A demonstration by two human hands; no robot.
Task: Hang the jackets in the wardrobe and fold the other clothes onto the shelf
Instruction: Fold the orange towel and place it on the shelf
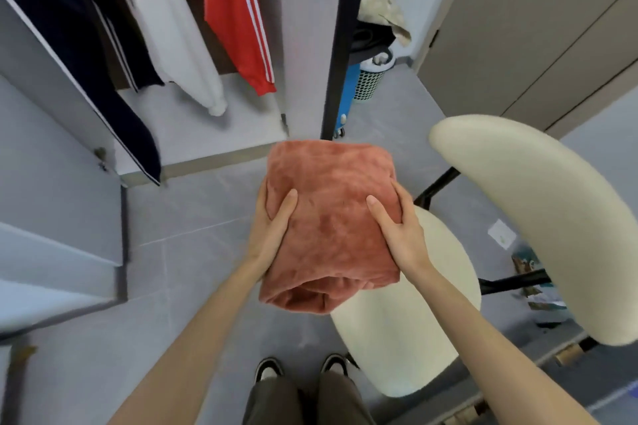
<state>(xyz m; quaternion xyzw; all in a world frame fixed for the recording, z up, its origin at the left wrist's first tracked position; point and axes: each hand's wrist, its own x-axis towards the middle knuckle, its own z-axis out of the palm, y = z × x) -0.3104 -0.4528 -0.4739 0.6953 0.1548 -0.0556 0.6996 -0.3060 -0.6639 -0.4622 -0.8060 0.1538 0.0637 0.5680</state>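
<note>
Nearest, two black-and-white shoes (300, 369) stand on the grey tiled floor (193, 217), toes toward the wardrobe. Above them, both bare hands carry a folded rust-coloured fleece garment (331, 217) in the air at mid-frame. The left hand (271, 229) clamps its left side, thumb on top, fingers hidden beneath. The right hand (400, 228) clamps the right side in the same manner. The garment's long axis runs from the person toward the wardrobe; the rolled, layered end faces the person and the smooth folded edge faces away. A cream chair (407, 321) sits just right of the bundle, its seat partly beneath it and its backrest further right. Bare floor lies between the bundle and the wardrobe base ledge (207, 162). Beyond, a dark navy jacket (86, 62), a white garment (183, 55) and a red striped jacket (238, 17) hang inside. A black vertical post (340, 45) borders the right side.
</note>
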